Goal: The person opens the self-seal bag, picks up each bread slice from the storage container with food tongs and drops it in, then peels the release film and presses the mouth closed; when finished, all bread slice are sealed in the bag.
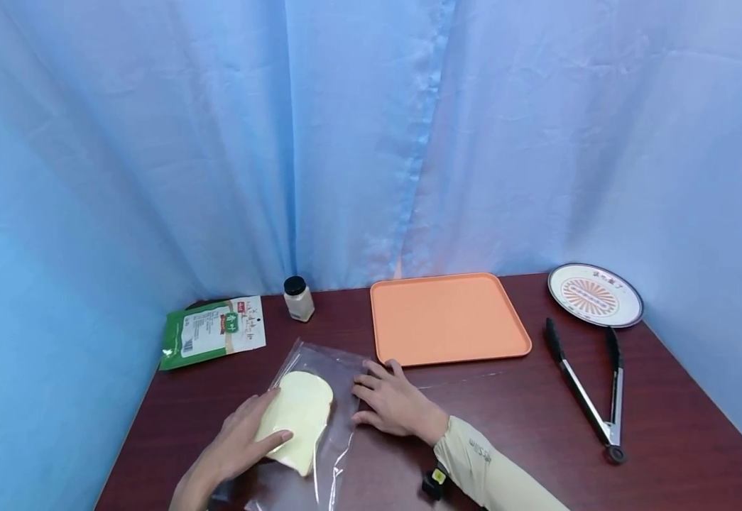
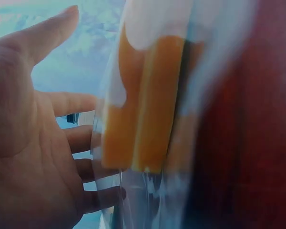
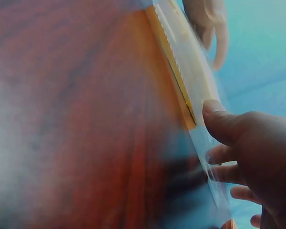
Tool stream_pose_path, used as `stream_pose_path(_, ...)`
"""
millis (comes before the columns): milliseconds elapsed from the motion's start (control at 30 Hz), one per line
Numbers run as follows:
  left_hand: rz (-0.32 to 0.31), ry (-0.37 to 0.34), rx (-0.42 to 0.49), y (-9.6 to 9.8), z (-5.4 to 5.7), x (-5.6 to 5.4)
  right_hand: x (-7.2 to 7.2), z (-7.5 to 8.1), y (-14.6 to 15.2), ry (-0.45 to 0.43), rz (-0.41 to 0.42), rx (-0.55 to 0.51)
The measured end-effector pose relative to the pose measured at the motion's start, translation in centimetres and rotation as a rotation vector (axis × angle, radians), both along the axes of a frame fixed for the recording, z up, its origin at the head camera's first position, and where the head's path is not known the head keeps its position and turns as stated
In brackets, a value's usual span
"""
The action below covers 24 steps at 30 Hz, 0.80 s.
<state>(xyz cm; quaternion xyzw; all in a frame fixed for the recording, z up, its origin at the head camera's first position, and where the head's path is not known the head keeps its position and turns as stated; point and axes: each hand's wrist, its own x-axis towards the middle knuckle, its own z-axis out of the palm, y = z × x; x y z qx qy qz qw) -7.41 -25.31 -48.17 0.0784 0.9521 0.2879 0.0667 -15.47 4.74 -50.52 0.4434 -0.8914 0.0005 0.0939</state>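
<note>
Left hand (image 1: pixel 239 440) and right hand (image 1: pixel 393 401), fingers relaxed, seemingly steady a clear plastic bag (image 1: pixel 342 365) around pale sliced bread (image 1: pixel 300 411); lifting would need gripping.

Glossy plastic bag (image 1: pixel 328 454), satiny cloth curtain (image 1: pixel 358 142)

The right hand (image 1: pixel 391 399) is bare below a pale beige sleeve (image 1: pixel 501 465) with small, dark lettering (image 1: pixel 479 450) near its cuff (image 1: pixel 445 438); beside it sits 1 black device (image 1: pixel 433 485) with a yellow patch (image 1: pixel 439 476). The left hand (image 1: pixel 243 434) is bare.
</note>
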Motion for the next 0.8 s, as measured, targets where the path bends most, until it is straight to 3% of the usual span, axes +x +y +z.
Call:
stream_pose_path(133,0.005,0.05,0.001,0.5,-0.4,1.3,-0.7,0.1,-0.1,0.0,-0.01,0.001)
stream_pose_path(367,0.012,0.069,0.015,1.0,-0.6,3.0,-1.1,0.3,-0.4,-0.004,-0.018,-0.003)
stream_pose_path(533,0.042,0.059,0.026,0.6,0.1,2.5,-1.0,0.5,-0.1,-0.055,-0.012,-0.083)
stream_pose_path(633,0.082,-0.01,0.041,0.2,0.9,1.8,-0.8,0.7,0.1,-0.127,-0.019,-0.187)
stream_pose_path(800,0.146,-0.031,0.052,-0.7,1.8,0.6,-0.4,1.1,0.5,-0.275,-0.093,-0.38)
